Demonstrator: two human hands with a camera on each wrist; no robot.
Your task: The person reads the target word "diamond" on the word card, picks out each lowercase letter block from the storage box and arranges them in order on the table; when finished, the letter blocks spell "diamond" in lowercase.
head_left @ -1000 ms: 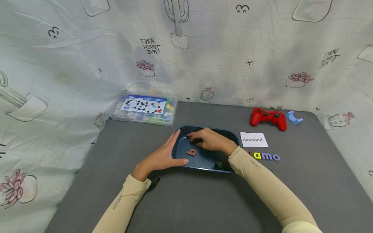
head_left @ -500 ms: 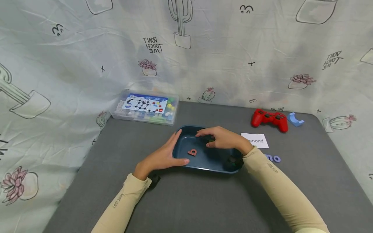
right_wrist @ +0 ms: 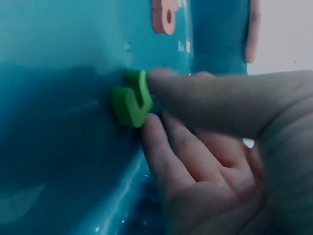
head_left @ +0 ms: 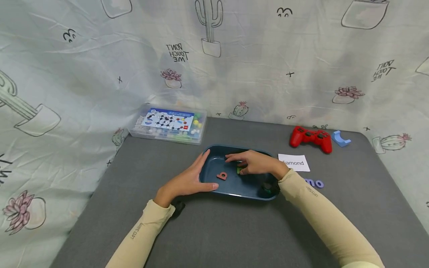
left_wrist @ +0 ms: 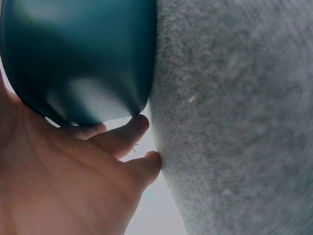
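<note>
At the left end of the blue tray (head_left: 219,192), my left hand (head_left: 186,180) holds the corner, thumb along the front rim and fingers against the side. The left wrist view shows those fingers on the outer wall of the tray (left_wrist: 98,49). My right hand (head_left: 256,162) reaches into the tray and pinches a green letter (right_wrist: 132,100), shaped like an n or u, between thumb and fingertips. In the head view the hand partly covers this green letter (head_left: 239,169). A reddish-brown letter (head_left: 222,175), like a b or d, lies on the tray floor.
A white card (head_left: 295,162) reading "diamond", partly covered, lies right of the tray. Below it, purple letters (head_left: 315,183) m and o show beside the right sleeve. Behind are a red game controller (head_left: 311,139), a light-blue curved piece (head_left: 340,139) and a clear plastic box (head_left: 167,124).
My right hand has drawn back rightward from the tray's far left, and then dipped slightly. The green letter has come into view at its fingertips. My left hand stays on the tray.
</note>
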